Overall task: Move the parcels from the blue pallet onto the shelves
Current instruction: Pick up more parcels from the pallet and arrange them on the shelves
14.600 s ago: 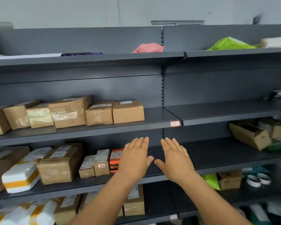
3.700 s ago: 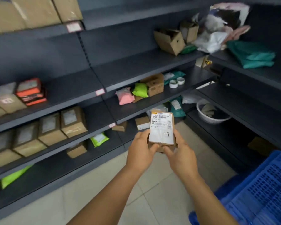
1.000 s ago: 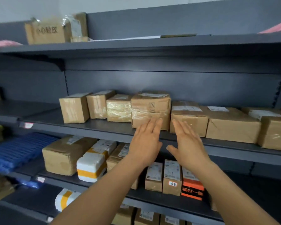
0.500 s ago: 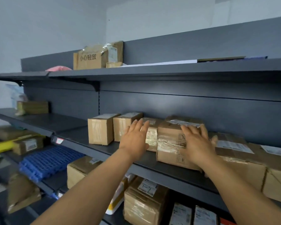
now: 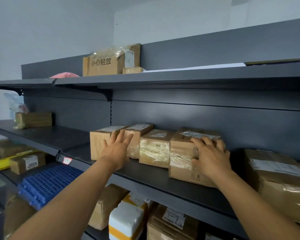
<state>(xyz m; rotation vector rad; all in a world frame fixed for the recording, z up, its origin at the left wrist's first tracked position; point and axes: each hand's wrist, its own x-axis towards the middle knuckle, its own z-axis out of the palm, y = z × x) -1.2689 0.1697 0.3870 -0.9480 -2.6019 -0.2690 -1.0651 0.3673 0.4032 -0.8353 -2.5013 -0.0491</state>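
Soft, even indoor light, slightly dim.
Glare is seen on the taped parcels (image 5: 154,149); shelf (image 5: 163,179) lines are bowed at the edges, and the corners are blurred.

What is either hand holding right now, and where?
Right hand grips the taped box at its upper right front corner. Left hand, fingers straight, holds nothing.

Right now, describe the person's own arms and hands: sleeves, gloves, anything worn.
Both forearms are bare as far as the frame shows, with no sleeve in view. The left hand and right hand wear no gloves. No watch, bracelet or ring shows on the wrists or fingers. No markings are visible.
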